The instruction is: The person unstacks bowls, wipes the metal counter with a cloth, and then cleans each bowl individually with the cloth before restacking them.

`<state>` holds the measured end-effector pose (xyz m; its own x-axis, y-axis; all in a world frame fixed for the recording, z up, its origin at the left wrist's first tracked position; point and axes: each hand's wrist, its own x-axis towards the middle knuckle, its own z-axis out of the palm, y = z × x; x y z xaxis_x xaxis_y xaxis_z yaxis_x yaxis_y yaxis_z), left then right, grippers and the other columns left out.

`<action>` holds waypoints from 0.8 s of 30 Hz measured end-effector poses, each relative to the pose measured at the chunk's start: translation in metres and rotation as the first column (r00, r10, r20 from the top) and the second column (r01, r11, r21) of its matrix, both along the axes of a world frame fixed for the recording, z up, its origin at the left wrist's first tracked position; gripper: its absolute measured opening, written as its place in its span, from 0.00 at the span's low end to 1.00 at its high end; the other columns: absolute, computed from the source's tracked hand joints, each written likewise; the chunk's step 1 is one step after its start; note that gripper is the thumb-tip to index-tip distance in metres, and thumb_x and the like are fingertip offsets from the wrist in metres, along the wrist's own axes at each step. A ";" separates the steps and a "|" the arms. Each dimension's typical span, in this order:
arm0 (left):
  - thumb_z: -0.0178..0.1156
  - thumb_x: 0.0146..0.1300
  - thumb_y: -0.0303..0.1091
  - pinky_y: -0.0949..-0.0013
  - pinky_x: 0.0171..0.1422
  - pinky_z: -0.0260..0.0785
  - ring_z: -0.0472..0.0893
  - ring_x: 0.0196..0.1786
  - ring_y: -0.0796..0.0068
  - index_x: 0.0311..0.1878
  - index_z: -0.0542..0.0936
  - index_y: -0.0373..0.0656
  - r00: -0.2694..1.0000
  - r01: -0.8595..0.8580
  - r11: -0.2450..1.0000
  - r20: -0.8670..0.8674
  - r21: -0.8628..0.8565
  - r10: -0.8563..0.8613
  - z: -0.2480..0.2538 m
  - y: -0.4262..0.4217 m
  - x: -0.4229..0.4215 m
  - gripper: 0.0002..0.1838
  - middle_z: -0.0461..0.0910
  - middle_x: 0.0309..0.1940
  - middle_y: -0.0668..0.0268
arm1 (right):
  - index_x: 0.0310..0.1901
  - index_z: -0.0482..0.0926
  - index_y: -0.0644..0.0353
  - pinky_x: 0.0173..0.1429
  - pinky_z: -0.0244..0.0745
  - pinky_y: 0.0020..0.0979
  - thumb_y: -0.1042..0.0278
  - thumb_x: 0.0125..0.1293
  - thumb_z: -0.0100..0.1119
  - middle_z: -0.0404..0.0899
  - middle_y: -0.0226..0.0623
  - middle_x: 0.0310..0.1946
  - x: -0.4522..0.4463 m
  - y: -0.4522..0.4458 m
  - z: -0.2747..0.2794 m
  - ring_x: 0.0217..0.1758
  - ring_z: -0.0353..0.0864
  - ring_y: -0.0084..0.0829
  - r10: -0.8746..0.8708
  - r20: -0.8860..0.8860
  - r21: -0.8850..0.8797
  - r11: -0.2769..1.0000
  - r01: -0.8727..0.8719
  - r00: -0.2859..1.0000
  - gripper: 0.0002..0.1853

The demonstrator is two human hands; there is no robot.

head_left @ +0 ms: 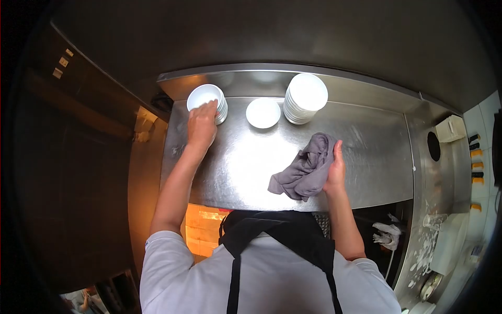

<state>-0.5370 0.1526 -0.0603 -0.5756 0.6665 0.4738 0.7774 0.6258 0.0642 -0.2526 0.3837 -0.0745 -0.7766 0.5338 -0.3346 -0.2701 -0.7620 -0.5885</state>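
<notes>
At the back left of the steel counter (235, 178), my left hand (203, 124) is closed on the near rim of the top bowl in a stack of white bowls (201, 96). My right hand (335, 170) holds a crumpled grey cloth (309, 167) above the right part of the counter, with the thumb pointing up at the cloth's right side. Between the hands and farther back sits a white bowl (263, 113). Just right of it rises a taller stack of white bowls or dishes (306, 94).
A raised steel ledge (251, 68) runs along the counter's back. To the right are a wet sink area (426, 251), a white container (451, 129) and several yellow- and black-handled tools (476, 165) on the tiled wall. A white rag (387, 235) hangs below.
</notes>
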 end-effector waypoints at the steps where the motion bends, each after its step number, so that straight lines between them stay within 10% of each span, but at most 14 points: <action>1: 0.62 0.59 0.30 0.54 0.64 0.65 0.80 0.55 0.57 0.57 0.78 0.40 0.993 0.013 0.999 -0.119 0.040 -0.008 0.010 0.010 0.011 0.21 0.82 0.51 0.56 | 0.51 0.76 0.64 0.52 0.80 0.37 0.35 0.73 0.43 0.81 0.40 0.42 0.002 0.001 0.000 0.43 0.82 0.33 -0.008 0.000 0.003 1.000 0.008 1.000 0.33; 6: 0.64 0.60 0.40 0.46 0.75 0.56 0.76 0.63 0.56 0.59 0.77 0.38 0.890 0.422 0.904 0.159 0.074 -0.428 -0.024 0.051 0.052 0.26 0.79 0.57 0.55 | 0.50 0.77 0.63 0.50 0.80 0.35 0.35 0.73 0.44 0.81 0.38 0.41 0.008 0.003 -0.012 0.42 0.82 0.32 -0.014 0.022 -0.002 1.000 0.014 1.000 0.33; 8: 0.62 0.62 0.41 0.47 0.75 0.56 0.79 0.57 0.58 0.53 0.81 0.42 0.920 0.392 0.920 0.031 0.000 -0.392 -0.044 0.073 0.065 0.19 0.83 0.50 0.56 | 0.50 0.77 0.64 0.49 0.80 0.35 0.34 0.72 0.45 0.82 0.39 0.41 0.009 0.001 -0.009 0.42 0.82 0.31 -0.015 0.055 0.043 0.999 0.013 0.998 0.33; 11: 0.60 0.64 0.41 0.49 0.72 0.61 0.82 0.51 0.59 0.46 0.83 0.43 0.911 0.313 0.938 0.326 -0.151 -0.251 -0.070 0.077 0.047 0.14 0.85 0.44 0.57 | 0.52 0.77 0.65 0.47 0.79 0.35 0.35 0.73 0.45 0.82 0.39 0.41 0.012 0.001 -0.005 0.42 0.82 0.31 -0.083 0.128 0.133 0.989 0.065 0.988 0.34; 13: 0.58 0.66 0.38 0.53 0.68 0.65 0.83 0.47 0.58 0.44 0.83 0.42 0.826 0.130 0.989 0.544 0.070 -0.147 -0.061 0.079 0.061 0.12 0.85 0.42 0.57 | 0.53 0.77 0.66 0.48 0.78 0.36 0.38 0.74 0.46 0.82 0.41 0.42 0.017 0.004 -0.004 0.43 0.82 0.33 -0.186 0.231 0.327 0.939 0.104 0.955 0.32; 15: 0.55 0.67 0.33 0.62 0.58 0.71 0.84 0.40 0.59 0.46 0.81 0.37 0.535 -0.100 0.961 0.828 0.257 -0.166 -0.036 0.075 0.090 0.12 0.85 0.37 0.54 | 0.53 0.76 0.68 0.50 0.77 0.37 0.42 0.75 0.47 0.82 0.43 0.45 0.028 0.004 -0.007 0.45 0.82 0.35 -0.340 0.356 0.604 0.795 0.063 0.871 0.30; 18: 0.55 0.66 0.31 0.65 0.51 0.73 0.84 0.39 0.63 0.47 0.80 0.37 0.139 -0.329 0.736 0.801 0.592 -0.582 -0.058 0.089 0.138 0.11 0.84 0.34 0.50 | 0.51 0.77 0.70 0.53 0.75 0.38 0.49 0.74 0.52 0.82 0.44 0.45 0.011 -0.031 -0.017 0.46 0.82 0.37 -0.294 0.290 0.786 0.616 -0.052 0.911 0.26; 20: 0.55 0.68 0.27 0.70 0.48 0.72 0.80 0.43 0.76 0.46 0.82 0.36 0.342 -0.077 0.793 0.763 0.604 -0.548 -0.054 0.093 0.174 0.09 0.85 0.40 0.66 | 0.50 0.77 0.71 0.54 0.74 0.36 0.53 0.71 0.57 0.82 0.43 0.43 -0.015 -0.060 -0.027 0.45 0.81 0.35 -0.402 0.067 0.997 0.063 -0.045 0.913 0.23; 23: 0.54 0.68 0.26 0.70 0.43 0.73 0.80 0.38 0.81 0.47 0.81 0.36 0.361 0.105 0.878 0.805 0.467 -0.471 -0.030 0.085 0.188 0.09 0.85 0.34 0.63 | 0.49 0.78 0.71 0.53 0.74 0.35 0.53 0.70 0.58 0.83 0.42 0.41 -0.027 -0.045 -0.006 0.45 0.80 0.32 -0.413 0.108 0.986 0.163 -0.043 0.904 0.23; 24: 0.55 0.68 0.26 0.70 0.42 0.73 0.80 0.37 0.82 0.47 0.81 0.36 0.343 0.150 0.898 0.830 0.414 -0.440 -0.021 0.079 0.190 0.09 0.85 0.32 0.62 | 0.50 0.78 0.70 0.53 0.74 0.35 0.54 0.70 0.58 0.83 0.42 0.42 -0.027 -0.031 0.005 0.46 0.80 0.32 -0.316 0.268 0.905 0.408 -0.125 0.910 0.23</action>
<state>-0.3466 0.2314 -0.0810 -0.5365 0.8435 -0.0248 0.3013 0.2189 0.9281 -0.2801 0.3527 -0.0695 -0.6416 0.7494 0.1635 0.0821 0.2790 -0.9568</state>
